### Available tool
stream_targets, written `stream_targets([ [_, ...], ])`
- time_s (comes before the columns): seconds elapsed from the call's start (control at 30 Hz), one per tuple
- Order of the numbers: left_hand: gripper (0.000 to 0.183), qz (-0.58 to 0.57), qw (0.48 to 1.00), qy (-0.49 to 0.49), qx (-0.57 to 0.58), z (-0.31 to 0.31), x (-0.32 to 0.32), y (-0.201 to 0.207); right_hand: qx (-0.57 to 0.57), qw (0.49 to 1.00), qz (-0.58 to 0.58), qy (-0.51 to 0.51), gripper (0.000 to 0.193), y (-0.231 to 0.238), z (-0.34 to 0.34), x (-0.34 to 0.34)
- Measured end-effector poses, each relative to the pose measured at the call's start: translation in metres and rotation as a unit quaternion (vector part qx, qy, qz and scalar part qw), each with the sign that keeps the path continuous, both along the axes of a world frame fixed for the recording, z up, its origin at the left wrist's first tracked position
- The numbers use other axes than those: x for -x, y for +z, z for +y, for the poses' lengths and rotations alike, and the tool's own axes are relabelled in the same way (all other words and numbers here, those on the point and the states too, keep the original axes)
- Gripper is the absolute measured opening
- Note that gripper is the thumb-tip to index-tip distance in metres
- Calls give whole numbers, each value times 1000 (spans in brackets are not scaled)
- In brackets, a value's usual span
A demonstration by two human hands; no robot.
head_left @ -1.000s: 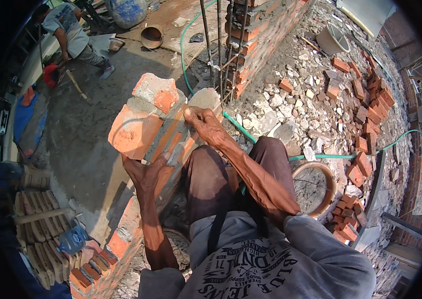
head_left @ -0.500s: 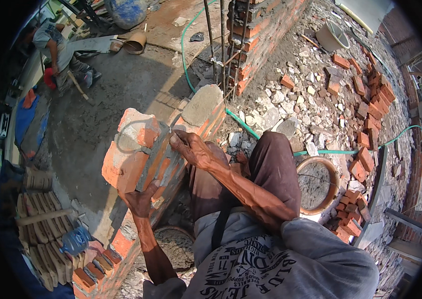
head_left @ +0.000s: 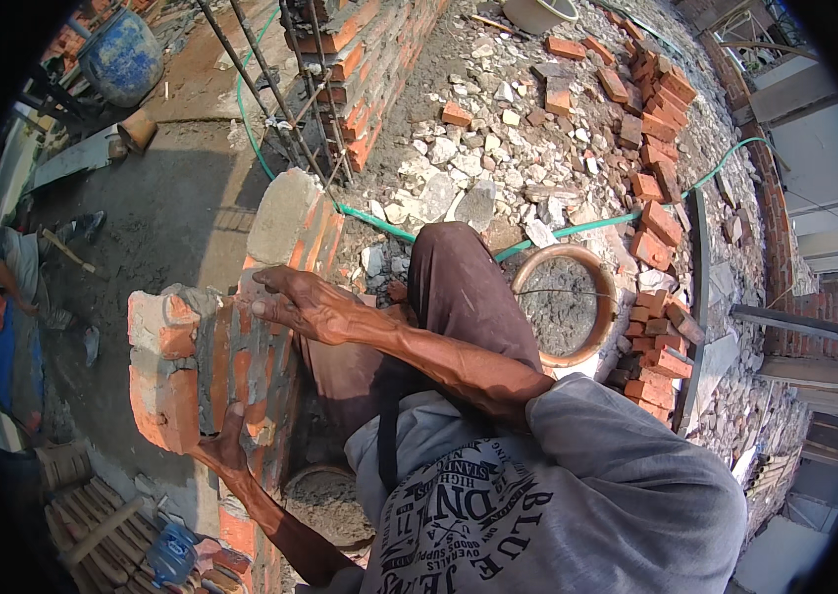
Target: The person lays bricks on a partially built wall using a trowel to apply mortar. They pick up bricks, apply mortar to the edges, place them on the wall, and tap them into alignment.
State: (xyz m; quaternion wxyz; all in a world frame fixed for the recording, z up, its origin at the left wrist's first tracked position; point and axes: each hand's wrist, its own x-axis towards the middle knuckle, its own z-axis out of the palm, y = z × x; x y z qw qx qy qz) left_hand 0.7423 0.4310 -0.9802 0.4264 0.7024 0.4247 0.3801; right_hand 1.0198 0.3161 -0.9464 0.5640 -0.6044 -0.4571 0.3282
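Observation:
A low brick wall with grey mortar (head_left: 241, 361) runs along my left side. At its far-left edge sits a mortar-smeared brick piece (head_left: 163, 396). My left hand (head_left: 224, 447) grips the near lower corner of that piece, thumb on the wall's near side, the other fingers partly hidden beneath. My right hand (head_left: 305, 305) is at the top of the wall, fingers stretched out and thumb apart, with nothing seen in it. Beyond it, a smooth mortar bed (head_left: 283, 218) covers a higher part of the wall.
Steel bars (head_left: 315, 84) rise beside a taller brick wall (head_left: 369, 79). A green hose (head_left: 577, 230) crosses rubble. A round tub of mortar (head_left: 577, 262) stands to my right, near loose brick piles (head_left: 662, 381). Another person (head_left: 18, 262) is at the far left.
My view has swung to the right, so the wall and hands sit farther left. My right hand's fingers have opened from a closed pose; my left hand stays at the brick piece.

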Motion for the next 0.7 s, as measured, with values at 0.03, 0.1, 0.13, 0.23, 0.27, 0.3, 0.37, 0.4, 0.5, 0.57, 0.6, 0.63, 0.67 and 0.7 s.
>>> stream_targets([
  [0.03, 64, -29, 996, 39, 74, 1, -1, -5, -15, 992, -106, -61, 49, 7, -21, -15],
  [0.1, 57, -30, 999, -39, 15, 6, 2, -5, 34, 971, -210, -107, 48, 20, -77, -56],
  [0.13, 55, -34, 998, -57, -6, 9, 3, -4, 71, 946, -268, -169, 49, 27, -118, -81],
  [0.23, 53, -1, 998, -51, -19, 16, 3, 2, 220, 849, -313, -364, 48, 35, -242, -165],
  [0.27, 52, 7, 999, -47, -22, 17, 2, 2, 289, 825, -286, -394, 44, 31, -285, -186],
  [0.3, 52, 14, 999, -40, -24, 17, 2, 2, 343, 803, -258, -412, 41, 19, -323, -204],
  [0.37, 52, 25, 999, -29, -35, 18, 5, 1, 427, 798, -166, -392, 37, -16, -392, -230],
  [0.4, 51, 32, 998, -25, -47, 20, 9, -1, 421, 809, -128, -389, 34, -41, -420, -238],
  [0.5, 52, 60, 996, -14, -65, 28, 26, -12, 295, 862, 50, -409, 31, -110, -499, -247],
  [0.57, 71, 88, 995, 39, 14, 40, 40, -21, 243, 850, 113, -453, 31, -145, -538, -247],
  [0.6, 74, 140, 985, 90, 42, 46, 47, -24, 362, 822, 41, -437, 30, -159, -554, -241],
  [0.63, 77, 144, 983, 79, 87, 50, 53, -29, 420, 796, 55, -432, 29, -171, -567, -235],
  [0.67, 75, 167, 974, 80, 128, 56, 59, -31, 455, 799, 38, -392, 28, -184, -576, -225],
  [0.7, 67, 159, 975, 104, 112, 58, 62, -36, 451, 805, 128, -364, 30, -193, -584, -220],
])
